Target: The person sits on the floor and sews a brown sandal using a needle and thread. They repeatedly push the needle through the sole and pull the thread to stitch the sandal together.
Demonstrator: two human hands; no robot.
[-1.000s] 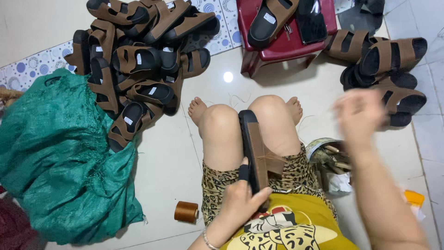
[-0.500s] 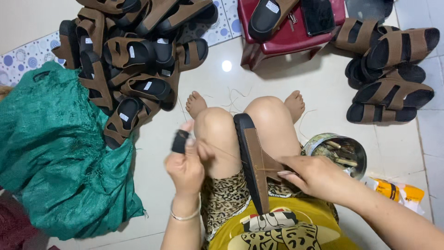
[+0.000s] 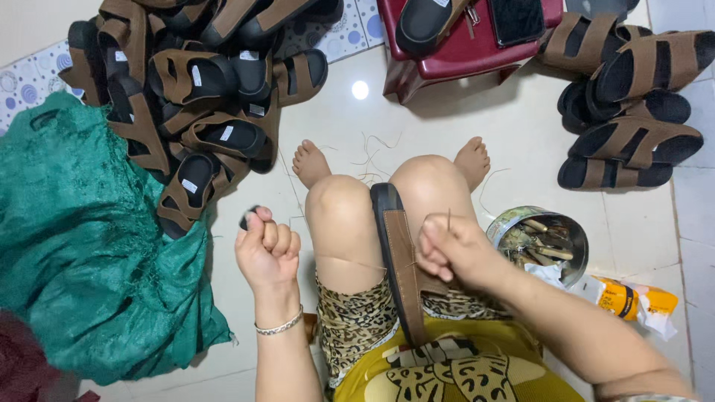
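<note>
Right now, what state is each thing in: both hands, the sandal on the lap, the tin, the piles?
Left hand: fisted on a small dark object.
Right hand: pinching a thin needle, point up.
Brown strapped sandal: on edge between the knees.
Round metal tin: open, holding tools.
Left heap of brown sandals: jumbled.
Right stack of sandals: piled.
Green cloth bag: crumpled on floor.

We note bright, even overhead light; one round glare spot on the glossy floor tiles point(image 3: 360, 90); soft shadows under the red stool point(image 3: 454, 63). Focus is sharp, with slight bending at the edges.
</note>
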